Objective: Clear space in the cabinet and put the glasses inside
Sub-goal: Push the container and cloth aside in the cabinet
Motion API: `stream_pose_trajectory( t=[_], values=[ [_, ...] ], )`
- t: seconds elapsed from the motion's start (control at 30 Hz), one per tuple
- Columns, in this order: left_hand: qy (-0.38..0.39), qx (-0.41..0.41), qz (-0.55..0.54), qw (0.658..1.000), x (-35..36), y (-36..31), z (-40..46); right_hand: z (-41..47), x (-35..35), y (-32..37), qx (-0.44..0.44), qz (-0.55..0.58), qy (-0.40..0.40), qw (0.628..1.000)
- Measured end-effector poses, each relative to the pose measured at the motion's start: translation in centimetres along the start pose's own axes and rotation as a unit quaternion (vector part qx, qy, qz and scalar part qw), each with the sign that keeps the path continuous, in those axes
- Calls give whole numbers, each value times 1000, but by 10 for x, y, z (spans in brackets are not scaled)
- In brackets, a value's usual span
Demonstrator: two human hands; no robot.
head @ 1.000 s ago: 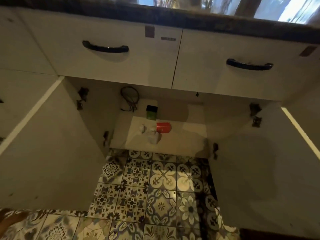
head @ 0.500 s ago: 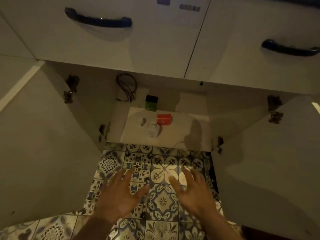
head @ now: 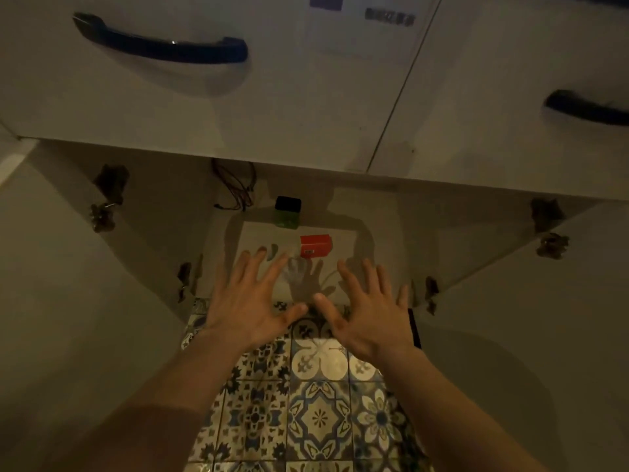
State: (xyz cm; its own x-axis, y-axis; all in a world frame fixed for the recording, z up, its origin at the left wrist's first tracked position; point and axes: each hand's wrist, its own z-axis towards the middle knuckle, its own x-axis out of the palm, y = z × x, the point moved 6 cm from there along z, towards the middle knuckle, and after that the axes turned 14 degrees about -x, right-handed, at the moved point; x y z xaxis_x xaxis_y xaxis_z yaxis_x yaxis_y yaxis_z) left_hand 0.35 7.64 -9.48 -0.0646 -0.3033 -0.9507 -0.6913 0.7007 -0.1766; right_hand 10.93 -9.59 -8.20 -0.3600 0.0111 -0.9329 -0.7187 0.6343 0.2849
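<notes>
Hands reach toward an open low cabinet [head: 384, 240] in dim, yellowish light. The left hand [head: 252, 301] and right hand [head: 367, 318] are both palm-down with fingers spread wide, empty, held side by side at the cabinet's front edge, thumbs nearly meeting. Smooth, pale doors swing open to either side. Inside, on the flat pale shelf, a small red box [head: 316, 245] lies just beyond the fingertips; behind it stands a green container with a black lid [head: 288, 212], and a tangle of thin dark wire [head: 238, 185] hangs at the back left. A small pale object by the left fingers is too blurred to identify. No glasses are visible. Above are two drawer fronts with curved dark handles [head: 160, 46]; the right one is cut off. Ornate patterned tiles [head: 316, 417] cover the floor.
</notes>
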Motion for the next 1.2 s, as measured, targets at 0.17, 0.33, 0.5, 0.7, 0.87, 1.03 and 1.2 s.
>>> stream_pose_trajectory(
  t=[0.17,0.33,0.5,0.7,0.87,1.03,1.2],
  values=[
    [5,-14,6,1000,43,12,25,30,43,-16,-1,12,9,1000],
    [18,-41,4,999,109,27,75,86,102,-59,-12,19,41,999],
    [34,-71,39,996,171,60,159,183,156,-117,-41,43,28,998],
    [-12,-66,-16,998,226,79,258,298,190,-139,-59,31,-66,996],
    [-50,-30,-64,996,267,87,336,392,211,-143,-75,64,-145,984],
    [-34,58,-48,997,292,76,379,464,226,-136,-94,95,-112,985],
    [-4,117,-12,993,294,77,385,516,238,-116,-131,77,-72,986]
  ],
)
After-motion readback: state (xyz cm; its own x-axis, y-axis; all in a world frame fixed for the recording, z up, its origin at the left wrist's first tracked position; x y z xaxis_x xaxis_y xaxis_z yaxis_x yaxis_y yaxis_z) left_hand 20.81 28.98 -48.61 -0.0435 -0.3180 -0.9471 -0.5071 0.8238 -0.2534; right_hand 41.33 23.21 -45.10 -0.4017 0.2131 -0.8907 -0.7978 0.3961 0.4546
